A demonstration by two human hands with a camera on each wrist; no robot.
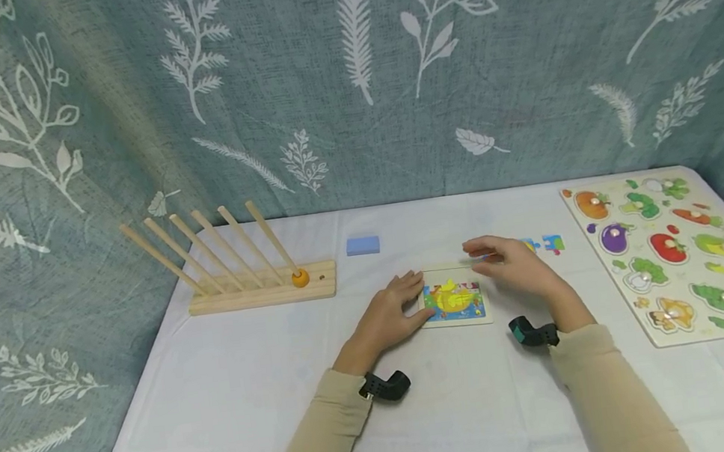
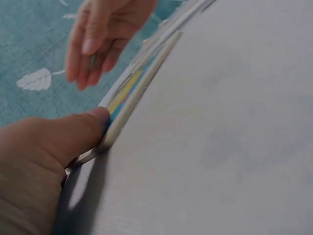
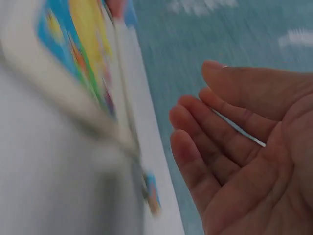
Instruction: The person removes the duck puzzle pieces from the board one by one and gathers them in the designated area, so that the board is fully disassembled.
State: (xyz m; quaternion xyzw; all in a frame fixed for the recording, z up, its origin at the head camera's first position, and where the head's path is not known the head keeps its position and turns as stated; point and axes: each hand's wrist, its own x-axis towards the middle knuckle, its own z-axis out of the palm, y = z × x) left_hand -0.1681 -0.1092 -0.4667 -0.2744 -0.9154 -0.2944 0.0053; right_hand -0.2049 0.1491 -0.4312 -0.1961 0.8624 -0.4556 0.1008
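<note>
A small wooden puzzle board (image 1: 457, 323) lies mid-table, with a yellow figure on blue (image 1: 455, 300) in its lower part and pale wood above. My left hand (image 1: 387, 321) holds the board by its left end. Its thumb (image 2: 80, 129) lies over the rim near the corner, while its fingers reach toward the far corner. Over the board's right end, my right hand (image 1: 519, 267) hovers, palm turned inward and fingers loosely bent. Nothing shows inside that palm in the right wrist view. Puzzle pieces (image 1: 552, 243) lie just beyond the right hand, partly covered by it.
A blue block (image 1: 363, 245) sits behind the board. To the left stands a wooden peg rack (image 1: 262, 297) with an orange bead (image 1: 300, 278) on one rod. A large vegetable knob puzzle (image 1: 698, 252) covers the right side. A patterned curtain (image 1: 316, 73) hangs behind the table.
</note>
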